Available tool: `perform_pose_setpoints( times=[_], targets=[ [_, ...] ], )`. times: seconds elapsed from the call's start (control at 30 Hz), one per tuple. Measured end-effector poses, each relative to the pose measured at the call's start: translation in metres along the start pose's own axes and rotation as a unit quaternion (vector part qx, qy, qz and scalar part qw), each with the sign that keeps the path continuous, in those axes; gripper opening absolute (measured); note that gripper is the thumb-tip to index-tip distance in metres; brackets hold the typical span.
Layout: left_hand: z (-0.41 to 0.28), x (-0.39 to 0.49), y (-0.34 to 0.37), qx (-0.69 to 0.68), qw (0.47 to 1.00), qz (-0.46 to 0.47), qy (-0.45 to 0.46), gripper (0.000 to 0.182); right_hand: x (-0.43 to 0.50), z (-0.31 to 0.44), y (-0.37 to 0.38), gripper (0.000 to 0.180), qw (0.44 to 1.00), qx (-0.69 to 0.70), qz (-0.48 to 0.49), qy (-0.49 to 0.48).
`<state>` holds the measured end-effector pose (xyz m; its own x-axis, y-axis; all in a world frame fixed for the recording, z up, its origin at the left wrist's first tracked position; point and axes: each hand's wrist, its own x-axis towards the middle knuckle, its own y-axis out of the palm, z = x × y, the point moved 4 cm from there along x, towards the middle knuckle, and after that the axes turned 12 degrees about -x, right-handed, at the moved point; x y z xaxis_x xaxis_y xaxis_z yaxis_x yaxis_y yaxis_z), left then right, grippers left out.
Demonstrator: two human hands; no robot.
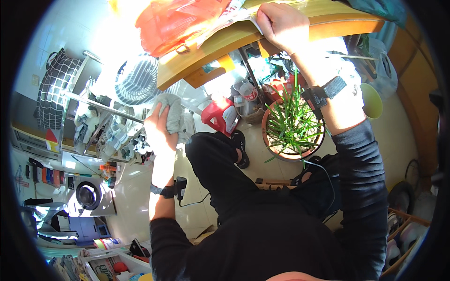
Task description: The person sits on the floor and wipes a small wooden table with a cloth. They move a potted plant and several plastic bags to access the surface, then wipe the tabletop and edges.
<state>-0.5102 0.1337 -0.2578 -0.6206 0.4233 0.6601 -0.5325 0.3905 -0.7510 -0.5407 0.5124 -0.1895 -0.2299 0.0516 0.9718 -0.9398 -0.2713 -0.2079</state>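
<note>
My left hand (161,125) holds a bunched grey cloth (171,111) at the end of a metal rail (105,108), left of my bent knee. My right hand (281,26) is curled into a fist at the edge of a wooden desk (316,24); it touches or pinches the edge of a pale sheet (251,15), though I cannot tell which. A red plastic bag (175,24) lies on the desk to the left of this hand. Below my right forearm stands a potted plant (293,123) with long narrow green leaves. Both wrists wear black straps.
A red plastic jug (220,114) and a bin of plastic bottles (250,105) stand on the floor under the desk. A white slatted basket (137,79) and shelves of shoes (116,137) are at the left, a washing machine (89,195) beyond. A yellow-green bucket (372,101) is at the right.
</note>
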Motion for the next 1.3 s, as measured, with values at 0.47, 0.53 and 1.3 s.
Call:
perform_pose_setpoints(
  times=[0.47, 0.53, 1.3],
  targets=[
    [-0.120, 0.077, 0.056, -0.381, 0.909, -0.052, 0.158, 0.039, -0.005, -0.005, 0.013, 0.017, 0.997, -0.053, -0.050, -0.037],
    [-0.122, 0.092, 0.061, -0.284, 0.927, -0.096, 0.225, 0.040, -0.005, -0.006, 0.014, 0.017, 0.997, -0.050, -0.046, -0.039],
    [-0.015, 0.016, 0.012, 0.009, 0.985, -0.034, 0.170, 0.030, -0.005, -0.005, 0.013, 0.021, 0.998, -0.057, -0.021, -0.024]
  ],
)
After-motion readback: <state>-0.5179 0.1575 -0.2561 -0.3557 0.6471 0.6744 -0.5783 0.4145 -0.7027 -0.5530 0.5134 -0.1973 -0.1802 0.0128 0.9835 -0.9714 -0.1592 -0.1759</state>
